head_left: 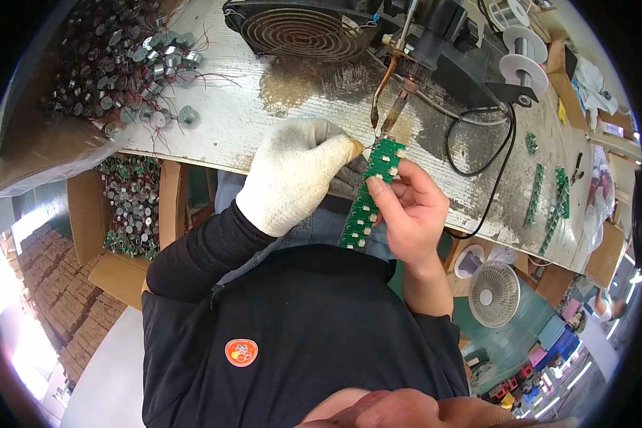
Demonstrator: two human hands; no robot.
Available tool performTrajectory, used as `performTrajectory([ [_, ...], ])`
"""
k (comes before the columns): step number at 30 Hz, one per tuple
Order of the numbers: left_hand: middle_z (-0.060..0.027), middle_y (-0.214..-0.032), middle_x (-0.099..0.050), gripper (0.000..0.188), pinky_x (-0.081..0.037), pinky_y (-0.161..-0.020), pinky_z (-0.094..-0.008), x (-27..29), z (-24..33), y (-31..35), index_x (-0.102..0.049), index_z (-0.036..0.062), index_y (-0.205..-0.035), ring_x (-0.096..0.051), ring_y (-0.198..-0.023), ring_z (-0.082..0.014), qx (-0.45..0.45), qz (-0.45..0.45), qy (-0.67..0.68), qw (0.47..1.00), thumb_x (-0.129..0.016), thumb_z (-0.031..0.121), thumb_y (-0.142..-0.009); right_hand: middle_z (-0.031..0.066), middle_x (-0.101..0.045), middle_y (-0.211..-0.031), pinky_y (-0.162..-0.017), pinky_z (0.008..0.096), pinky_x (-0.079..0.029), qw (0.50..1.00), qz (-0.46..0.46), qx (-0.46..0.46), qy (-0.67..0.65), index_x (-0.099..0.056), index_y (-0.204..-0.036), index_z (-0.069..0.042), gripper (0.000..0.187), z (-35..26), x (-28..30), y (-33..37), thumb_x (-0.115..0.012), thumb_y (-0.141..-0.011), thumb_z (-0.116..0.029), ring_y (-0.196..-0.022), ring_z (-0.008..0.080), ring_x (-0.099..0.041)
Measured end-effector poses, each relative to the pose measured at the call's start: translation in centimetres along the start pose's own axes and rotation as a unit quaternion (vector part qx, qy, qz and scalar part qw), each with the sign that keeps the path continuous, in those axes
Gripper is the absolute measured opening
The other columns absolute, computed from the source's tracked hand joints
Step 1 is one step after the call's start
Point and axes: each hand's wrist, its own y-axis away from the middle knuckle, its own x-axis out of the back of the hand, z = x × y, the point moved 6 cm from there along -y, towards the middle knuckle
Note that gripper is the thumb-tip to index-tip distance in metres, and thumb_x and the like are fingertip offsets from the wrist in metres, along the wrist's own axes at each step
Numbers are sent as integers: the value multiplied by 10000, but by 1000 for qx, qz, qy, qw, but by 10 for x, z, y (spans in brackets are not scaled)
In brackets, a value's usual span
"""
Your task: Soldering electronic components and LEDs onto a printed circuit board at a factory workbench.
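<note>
A green circuit board strip (364, 207) with a row of small pale components slants in front of me at the table's edge. My right hand (410, 210), bare, grips its right side between thumb and fingers. In a white glove with a stained fingertip, my left hand (296, 167) is pinched closed by the strip's upper end. A thin wire (367, 148) shows between that fingertip and the board; the rest of it is hidden by the glove. Right above the board's top end are the soldering iron (401, 107) tip and a curved solder feed tube (376, 107).
Many small round motors (153, 64) with red wires lie heaped at the left. Below them stands a cardboard box (89, 207) of parts. A black fan (303, 32) sits at the back, a solder spool (524, 57) right of it. More board strips (553, 210) lie right, beyond a black cable (510, 153).
</note>
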Motion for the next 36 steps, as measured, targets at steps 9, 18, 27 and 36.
performTrajectory([
  [9,-116,-858,-644,232,-543,-677,-286,-1,0,1,-600,-50,-940,-653,-746,-182,129,32,76,988,-552,170,-882,37,-643,-819,-497,159,-408,1000,2,0,-17,-575,-1055,69,195,-3,1,0,-625,-871,27,-608,24,-554],
  [18,-113,-855,-653,223,-540,-664,-289,-2,-3,-1,-613,-45,-944,-652,-748,-175,127,28,106,986,-553,160,-881,35,-641,-783,-475,161,-399,1000,11,-12,-10,-579,-1048,68,191,5,3,0,-628,-870,19,-579,20,-542],
  [27,-83,-847,-651,262,-506,-697,-261,-1,8,2,-617,-42,-986,-629,-772,-134,144,25,96,985,-575,197,-887,19,-644,-777,-462,162,-381,999,23,-39,3,-577,-1085,38,234,10,6,0,-647,-865,-3,-551,18,-522],
  [36,-113,-1020,-616,309,-516,-614,-260,66,32,34,-610,-1,-1001,-619,-661,-133,-210,290,-319,877,-714,0,-710,21,-615,-749,-439,183,-373,998,63,-18,-27,-524,-1141,46,232,10,32,-18,-549,-946,-77,-531,31,-494],
])
